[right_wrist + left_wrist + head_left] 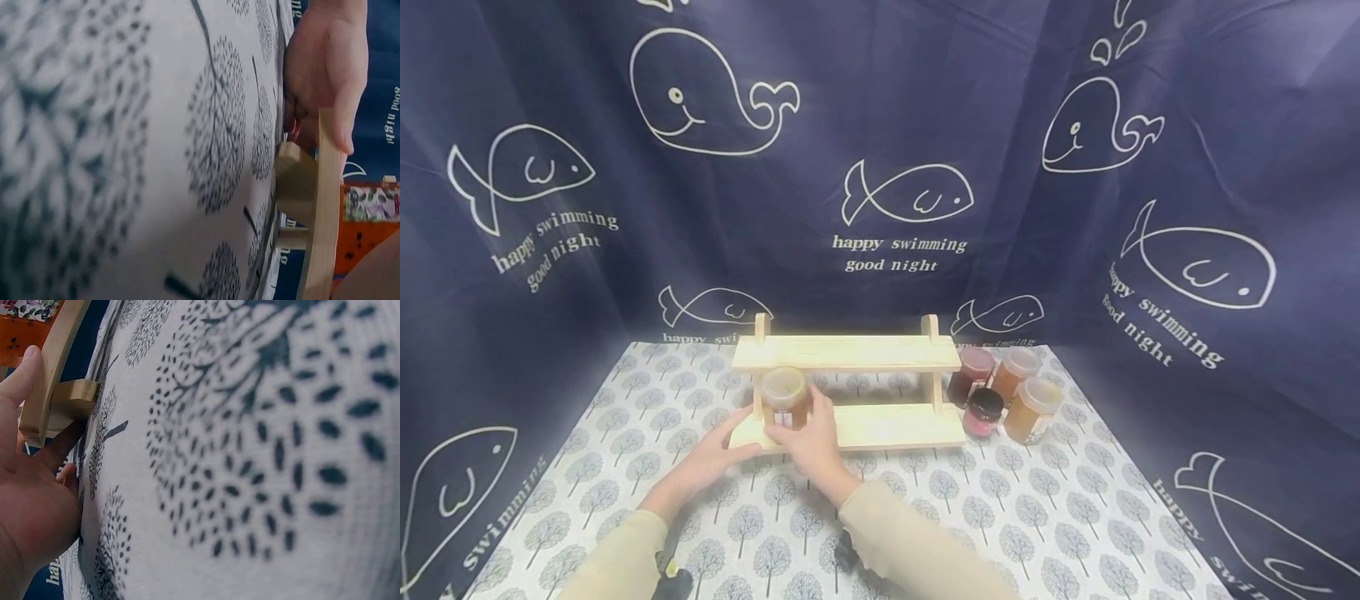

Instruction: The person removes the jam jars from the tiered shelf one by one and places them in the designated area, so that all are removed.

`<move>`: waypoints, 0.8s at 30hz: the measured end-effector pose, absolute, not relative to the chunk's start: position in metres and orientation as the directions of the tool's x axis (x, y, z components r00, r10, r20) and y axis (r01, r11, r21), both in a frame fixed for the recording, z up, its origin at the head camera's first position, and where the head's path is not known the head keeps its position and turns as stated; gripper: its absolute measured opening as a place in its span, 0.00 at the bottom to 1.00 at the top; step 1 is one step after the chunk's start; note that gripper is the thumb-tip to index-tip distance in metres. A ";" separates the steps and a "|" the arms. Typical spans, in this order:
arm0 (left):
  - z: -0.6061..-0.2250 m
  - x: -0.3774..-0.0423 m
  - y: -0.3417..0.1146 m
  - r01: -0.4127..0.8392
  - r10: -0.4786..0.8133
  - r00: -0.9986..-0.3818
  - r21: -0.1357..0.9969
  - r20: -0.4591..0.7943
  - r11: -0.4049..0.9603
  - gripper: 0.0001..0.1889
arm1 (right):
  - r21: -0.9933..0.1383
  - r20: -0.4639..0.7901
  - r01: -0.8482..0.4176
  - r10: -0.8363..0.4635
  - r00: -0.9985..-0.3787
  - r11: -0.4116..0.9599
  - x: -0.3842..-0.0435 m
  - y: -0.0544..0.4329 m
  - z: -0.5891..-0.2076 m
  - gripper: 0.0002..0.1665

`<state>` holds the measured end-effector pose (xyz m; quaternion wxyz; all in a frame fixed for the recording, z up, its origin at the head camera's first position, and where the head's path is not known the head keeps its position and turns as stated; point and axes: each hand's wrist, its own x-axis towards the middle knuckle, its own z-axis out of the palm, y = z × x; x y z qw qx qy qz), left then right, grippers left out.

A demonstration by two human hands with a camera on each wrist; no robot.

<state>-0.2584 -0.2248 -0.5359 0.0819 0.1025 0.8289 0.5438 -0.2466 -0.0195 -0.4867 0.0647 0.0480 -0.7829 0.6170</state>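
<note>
A two-tier wooden shelf rack stands on the cloth-covered table. At the left end of its lower board, a jar of amber contents with a pale lid and a label stands upright. My right hand holds this jar from its right side, thumb across the front. My left hand grips the lower board's left end. In the left wrist view, the thumb of that hand lies over the board and the fingers reach beneath. Part of the orange jar shows above the board in the right wrist view.
Right of the rack stand a dark red jar, a small black-lidded jar with pink contents and two amber jars. White cloth with tree prints covers the table. Dark blue curtains with fish drawings surround it.
</note>
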 end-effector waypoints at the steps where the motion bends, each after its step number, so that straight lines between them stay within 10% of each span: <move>1: -0.537 -0.258 -0.225 0.081 0.259 -0.965 0.918 -0.024 0.388 0.43 | -0.959 0.163 -0.156 0.010 -0.987 0.236 -0.246 -0.022 -0.487 0.57; 24: -0.533 -0.257 -0.224 0.065 0.260 -0.965 0.918 -0.043 0.392 0.43 | -0.937 0.183 -0.165 0.030 -0.983 0.307 -0.252 0.000 -0.488 0.46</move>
